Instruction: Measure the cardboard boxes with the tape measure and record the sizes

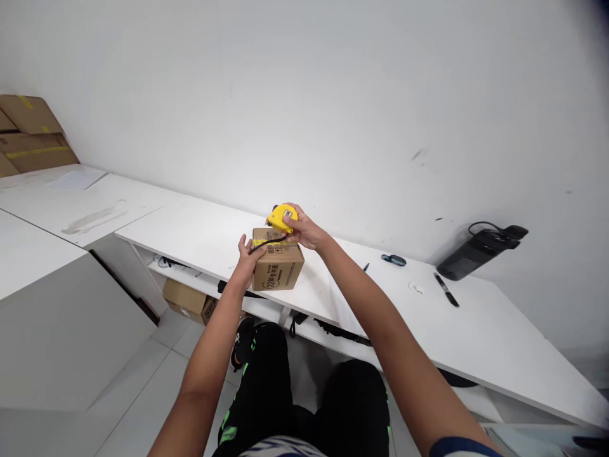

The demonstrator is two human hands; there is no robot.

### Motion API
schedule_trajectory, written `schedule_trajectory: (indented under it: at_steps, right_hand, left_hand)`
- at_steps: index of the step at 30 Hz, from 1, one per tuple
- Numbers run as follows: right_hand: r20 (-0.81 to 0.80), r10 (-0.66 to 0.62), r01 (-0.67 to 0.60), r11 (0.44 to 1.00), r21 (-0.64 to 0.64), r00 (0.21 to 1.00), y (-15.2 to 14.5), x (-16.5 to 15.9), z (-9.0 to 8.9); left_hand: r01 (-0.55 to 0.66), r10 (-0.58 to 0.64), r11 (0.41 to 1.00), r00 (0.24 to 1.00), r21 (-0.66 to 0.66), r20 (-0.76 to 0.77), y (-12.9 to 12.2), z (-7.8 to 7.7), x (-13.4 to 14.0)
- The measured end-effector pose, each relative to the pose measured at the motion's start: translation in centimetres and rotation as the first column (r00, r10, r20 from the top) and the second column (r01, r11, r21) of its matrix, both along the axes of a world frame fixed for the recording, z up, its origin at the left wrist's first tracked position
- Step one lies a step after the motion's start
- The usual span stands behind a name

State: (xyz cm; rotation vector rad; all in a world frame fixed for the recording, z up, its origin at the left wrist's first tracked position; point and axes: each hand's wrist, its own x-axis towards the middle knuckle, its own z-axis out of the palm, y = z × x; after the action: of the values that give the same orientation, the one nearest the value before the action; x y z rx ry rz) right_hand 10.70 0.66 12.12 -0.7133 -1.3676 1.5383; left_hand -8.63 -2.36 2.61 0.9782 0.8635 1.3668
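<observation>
My right hand (304,230) is closed around a yellow tape measure (281,218), held just above a small brown cardboard box (281,271). A black strap (270,241) runs from the tape measure across the box top to my left hand (246,260). My left thumb and fingers close on the strap's end, beside the box's left side. The box has dark printing and yellow tape on top, and it sits near the front edge of the white table (209,231).
To the right are a black bottle (476,251), a dark pen-like object (446,290), a small blue-black object (394,259) and a white sheet of paper (343,304). Cardboard boxes (35,136) are stacked at far left. Another box (185,299) stands below the table, by a shelf.
</observation>
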Motion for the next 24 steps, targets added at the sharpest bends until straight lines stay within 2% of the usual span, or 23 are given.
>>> schedule_trajectory:
  at_steps: [3, 5, 7, 9, 11, 14, 17, 20, 24]
  right_hand:
    - [-0.24, -0.04, 0.038, 0.999, -0.013, 0.97, -1.2, 0.5, 0.6]
    - [-0.349, -0.091, 0.098, 0.995, 0.0, 0.933, -1.7, 1.3, 0.8]
    - [-0.383, -0.161, 0.19, 0.981, 0.039, 0.909, -2.0, 2.2, 0.9]
    - [-0.32, -0.248, 0.291, 0.952, 0.094, 0.914, -1.9, 3.0, 0.7]
    - [-0.157, -0.307, 0.331, 0.929, 0.167, 0.939, -1.6, 3.2, 0.2]
    - [0.142, -0.278, 0.226, 0.926, 0.302, 0.95, -1.0, 2.5, -0.8]
    - [0.334, -0.269, 0.104, 0.893, 0.438, 0.903, -0.6, 0.9, -1.7]
    - [0.391, -0.32, 0.083, 0.852, 0.516, 0.863, -0.2, -0.8, -2.3]
    - [0.387, -0.321, 0.082, 0.85, 0.521, 0.864, 0.3, -2.5, -2.7]
  left_hand:
    - [0.129, -0.128, 0.991, 0.991, -0.021, 0.041, 0.4, -0.7, -0.8]
    - [0.117, -0.117, 0.993, 0.993, 0.011, -0.025, 0.6, -1.0, -1.1]
    - [0.088, -0.082, 0.993, 0.993, 0.074, -0.091, 0.8, -1.1, -1.0]
    - [0.112, -0.1, 0.983, 0.991, 0.143, -0.09, 1.0, -1.1, -0.7]
    - [0.164, -0.157, 0.969, 0.986, 0.185, -0.048, 1.2, -1.2, -0.3]
    - [0.188, -0.19, 0.961, 0.982, 0.201, -0.011, 1.7, -1.6, 0.0]
    - [0.181, -0.182, 0.961, 0.983, 0.211, -0.016, 2.0, -1.8, 0.1]
    - [0.188, -0.182, 0.957, 0.982, 0.222, -0.049, 1.9, -1.7, 0.1]
    - [0.181, -0.173, 0.959, 0.983, 0.218, -0.057, 1.5, -1.3, 0.2]
